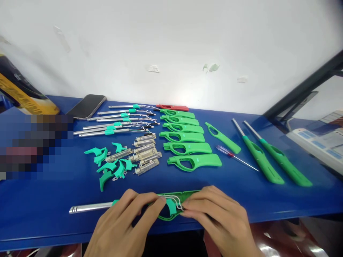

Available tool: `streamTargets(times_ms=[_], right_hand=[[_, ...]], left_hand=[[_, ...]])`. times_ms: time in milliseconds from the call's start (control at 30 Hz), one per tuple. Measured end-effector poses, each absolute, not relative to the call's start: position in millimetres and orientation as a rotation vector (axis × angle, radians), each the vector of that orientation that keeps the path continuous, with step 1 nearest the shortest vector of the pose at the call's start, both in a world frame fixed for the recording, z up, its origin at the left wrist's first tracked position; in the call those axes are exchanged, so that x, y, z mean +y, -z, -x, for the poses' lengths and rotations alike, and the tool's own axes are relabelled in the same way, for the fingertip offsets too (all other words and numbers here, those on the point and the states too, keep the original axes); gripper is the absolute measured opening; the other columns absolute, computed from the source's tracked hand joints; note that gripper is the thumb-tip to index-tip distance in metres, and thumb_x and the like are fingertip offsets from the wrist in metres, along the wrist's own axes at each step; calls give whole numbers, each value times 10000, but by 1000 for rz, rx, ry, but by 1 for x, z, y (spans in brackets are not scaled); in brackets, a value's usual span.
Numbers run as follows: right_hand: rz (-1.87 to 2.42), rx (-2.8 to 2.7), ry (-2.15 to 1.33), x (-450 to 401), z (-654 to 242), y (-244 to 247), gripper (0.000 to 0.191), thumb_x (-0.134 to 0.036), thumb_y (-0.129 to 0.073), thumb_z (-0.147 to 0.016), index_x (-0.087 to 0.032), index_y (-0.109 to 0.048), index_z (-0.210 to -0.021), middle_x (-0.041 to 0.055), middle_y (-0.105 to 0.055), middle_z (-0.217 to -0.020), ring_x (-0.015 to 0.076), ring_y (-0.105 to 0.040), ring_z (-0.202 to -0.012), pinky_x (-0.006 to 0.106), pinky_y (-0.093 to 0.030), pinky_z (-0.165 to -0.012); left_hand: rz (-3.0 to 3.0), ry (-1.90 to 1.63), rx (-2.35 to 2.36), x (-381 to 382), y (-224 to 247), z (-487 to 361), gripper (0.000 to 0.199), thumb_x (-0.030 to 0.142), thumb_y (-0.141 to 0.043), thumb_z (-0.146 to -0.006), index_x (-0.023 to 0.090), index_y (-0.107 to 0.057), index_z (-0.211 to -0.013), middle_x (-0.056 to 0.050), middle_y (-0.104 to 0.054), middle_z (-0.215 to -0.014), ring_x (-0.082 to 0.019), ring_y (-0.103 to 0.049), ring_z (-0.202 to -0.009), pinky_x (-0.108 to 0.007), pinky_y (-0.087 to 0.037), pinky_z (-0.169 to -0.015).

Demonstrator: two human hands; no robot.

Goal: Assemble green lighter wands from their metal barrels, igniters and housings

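An open green lighter handle shell [187, 195] lies near the table's front edge, with a silver metal tube [91, 207] sticking out to the left. My left hand [125, 221] is closed on the lighter at the trigger end, its fingertips by the teal trigger [170, 207]. Two white wires [174, 198] curve over the shell toward my right hand [222, 217]. The right fingertips pinch the wires' end inside the shell; whatever else lies between them is hidden.
Behind my hands lie several teal triggers [103, 182], clear fuel tanks [147, 167], wired tubes [107, 126] and green shells [211, 160]. Rightward are a screwdriver [245, 163] and two assembled lighters [288, 160]. A phone [87, 106] and a yellow-black container [24, 92] stand back left.
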State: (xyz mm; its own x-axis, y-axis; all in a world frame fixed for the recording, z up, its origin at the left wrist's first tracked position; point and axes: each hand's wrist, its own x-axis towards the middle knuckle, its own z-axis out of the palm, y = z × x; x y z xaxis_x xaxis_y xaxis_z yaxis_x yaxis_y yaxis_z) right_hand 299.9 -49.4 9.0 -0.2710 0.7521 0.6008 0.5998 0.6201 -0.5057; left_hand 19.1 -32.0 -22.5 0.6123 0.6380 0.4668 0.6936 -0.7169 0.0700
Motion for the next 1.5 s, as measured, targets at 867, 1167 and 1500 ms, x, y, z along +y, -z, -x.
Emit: streamTargets(times_ms=[867,1167,1500], right_hand=[[1096,-1978,-226,-52,-300,-7,165,-267,-694,-1182,-239,-803,-1061,-52,-870,-982,85,-809,-812,256,-617,-783],[1148,-2003,-237,-52,-301,-13,214,-317,-604,-1226,-258,-778,-1116,-64,-866,-1019,72,-817,-878,201,-620,-855],[1117,-2472,32,-25,-307,-39,354,-192,-452,-1241,-258,-800,-1221,-25,-841,-1116,164,-785,-913,342,-610,-785]], left_hand=[[2673,716,-1073,-31,30,-23,510,9,-528,-1082,305,-754,-1431,-16,-807,-1233,-189,-720,-1048,-304,-568,-963],[2667,568,-1027,-34,41,-12,576,50,-540,-1056,337,-720,-1522,0,-828,-1312,-211,-792,-1061,-344,-632,-907],[2659,576,-997,-30,41,-14,559,52,-521,-1054,328,-749,-1483,-6,-844,-1283,-203,-820,-1052,-318,-648,-901]])
